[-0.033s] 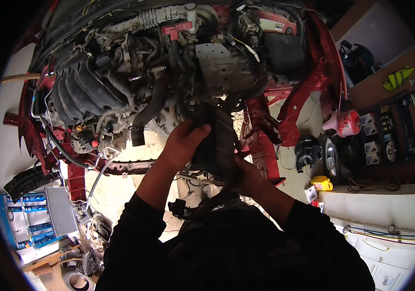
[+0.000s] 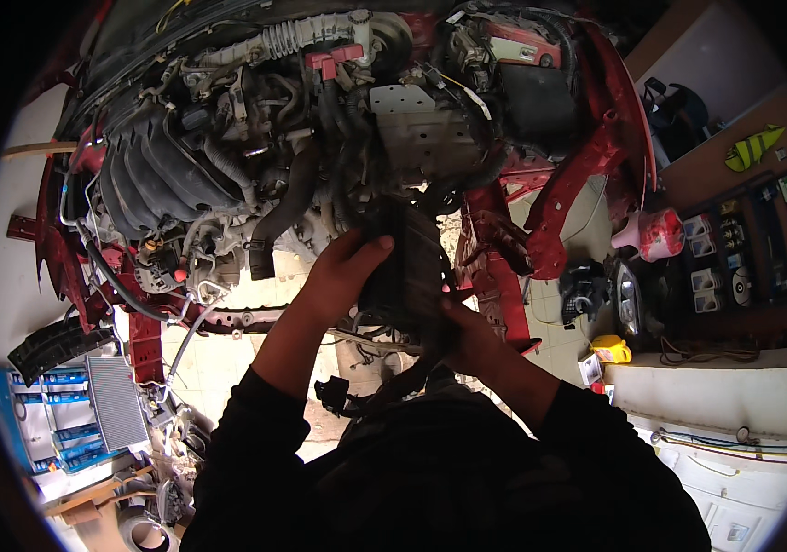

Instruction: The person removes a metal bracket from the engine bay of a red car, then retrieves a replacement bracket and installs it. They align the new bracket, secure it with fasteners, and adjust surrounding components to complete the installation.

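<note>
Both my hands hold a dark, box-shaped car part (image 2: 419, 262) at the front of an open engine bay. My left hand (image 2: 347, 269) wraps its left side, thumb lying on top. Around its lower right end my right hand (image 2: 469, 337) is closed, with the fingers mostly hidden. The part is too dark to tell its exact kind. Below it, a thick dark wiring harness (image 2: 403, 391) runs toward my body and ends at a black connector (image 2: 331, 394). Just beyond my left hand hangs a black rubber hose (image 2: 288, 207).
An engine with a black ribbed intake manifold (image 2: 168, 170) fills the far left. Red body rails (image 2: 495, 276) stand right of my hands, and a lower crossmember (image 2: 237, 319) spans the front. A radiator-like panel (image 2: 117, 402) leans at left. A headlight (image 2: 627, 294) and yellow jug (image 2: 611, 349) are at right.
My left hand and the black connector have shifted very slightly to the left. Both hands keep their hold on the dark part.
</note>
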A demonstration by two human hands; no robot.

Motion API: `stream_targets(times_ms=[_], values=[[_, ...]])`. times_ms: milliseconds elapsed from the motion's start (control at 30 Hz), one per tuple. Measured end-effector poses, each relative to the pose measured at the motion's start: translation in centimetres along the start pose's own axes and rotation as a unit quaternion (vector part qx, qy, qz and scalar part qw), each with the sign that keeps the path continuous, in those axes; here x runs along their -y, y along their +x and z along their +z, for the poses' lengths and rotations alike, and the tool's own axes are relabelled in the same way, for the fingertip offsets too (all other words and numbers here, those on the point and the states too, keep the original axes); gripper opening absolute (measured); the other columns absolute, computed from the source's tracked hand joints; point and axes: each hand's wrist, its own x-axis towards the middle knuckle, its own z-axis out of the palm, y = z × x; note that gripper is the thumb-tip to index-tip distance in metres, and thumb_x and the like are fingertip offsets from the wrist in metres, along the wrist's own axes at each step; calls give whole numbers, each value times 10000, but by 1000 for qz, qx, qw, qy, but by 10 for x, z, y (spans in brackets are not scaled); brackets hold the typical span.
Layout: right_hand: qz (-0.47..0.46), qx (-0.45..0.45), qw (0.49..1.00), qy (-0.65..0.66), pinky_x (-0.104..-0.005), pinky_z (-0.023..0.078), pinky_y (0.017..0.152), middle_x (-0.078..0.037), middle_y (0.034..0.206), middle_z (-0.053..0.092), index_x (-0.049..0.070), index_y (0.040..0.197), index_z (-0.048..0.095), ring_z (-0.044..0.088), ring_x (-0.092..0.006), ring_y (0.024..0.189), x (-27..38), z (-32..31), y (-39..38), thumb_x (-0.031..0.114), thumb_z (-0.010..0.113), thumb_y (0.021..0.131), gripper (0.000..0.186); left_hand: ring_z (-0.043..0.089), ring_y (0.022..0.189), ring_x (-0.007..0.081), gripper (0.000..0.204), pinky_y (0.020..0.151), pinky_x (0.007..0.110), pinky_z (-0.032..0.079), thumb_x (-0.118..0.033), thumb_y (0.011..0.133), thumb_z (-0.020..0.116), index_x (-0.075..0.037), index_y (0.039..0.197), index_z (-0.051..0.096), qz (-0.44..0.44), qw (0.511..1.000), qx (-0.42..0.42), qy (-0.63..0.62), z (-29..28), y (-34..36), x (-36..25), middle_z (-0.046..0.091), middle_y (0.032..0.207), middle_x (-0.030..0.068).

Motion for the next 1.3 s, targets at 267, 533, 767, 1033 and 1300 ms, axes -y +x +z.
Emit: stream_targets(times_ms=[267, 533, 767, 1033, 1300], values=[[-7, 40, 999, 10, -491, 565, 1108, -140, 1438, 730, 43, 1484, 642, 698, -301, 1308, 29, 56, -17, 381, 715, 1075, 535, 690, 1355, 279, 806, 1137, 426, 537, -474, 1154, 614, 72, 1702, 388, 23, 981, 187, -39, -45, -48, -11, 670, 1535, 175], [-85, -39, 995, 45, -568, 524, 1168, -215, 1461, 706, 6, 1419, 655, 673, -403, 1356, 73, 145, -6, 273, 632, 1043, 461, 577, 1498, 387, 1020, 1239, 498, 458, -703, 1105, 573, 74, 1720, 331, 98, 984, 124, 81, -78, -76, -56, 581, 1609, 283], [-121, 4, 993, 15, -563, 534, 1155, -232, 1369, 704, 16, 1354, 631, 688, -430, 1274, 127, 168, 25, 302, 673, 977, 474, 568, 1516, 361, 1072, 1274, 512, 420, -769, 1053, 603, -1, 1746, 326, 243, 962, 122, 22, -43, -66, -98, 576, 1637, 249], [-106, -50, 975, -191, -429, 609, 819, -162, 1040, 794, 96, 1069, 631, 770, -317, 883, 234, 152, 45, 473, 686, 1068, 381, 729, 1300, 326, 588, 1031, 418, 616, -466, 1122, 642, -105, 1583, 575, 286, 943, 127, -116, 22, 20, -187, 678, 1537, 246], [-251, -239, 823, -451, -348, 616, 736, -134, 1170, 769, 43, 1512, 572, 779, -227, 873, 283, 124, -24, 289, 766, 1063, 548, 703, 1169, 366, 798, 1091, 464, 515, -556, 1004, 785, -91, 1599, 529, 219, 970, 108, -21, 109, 104, -234, 557, 1633, 226]])
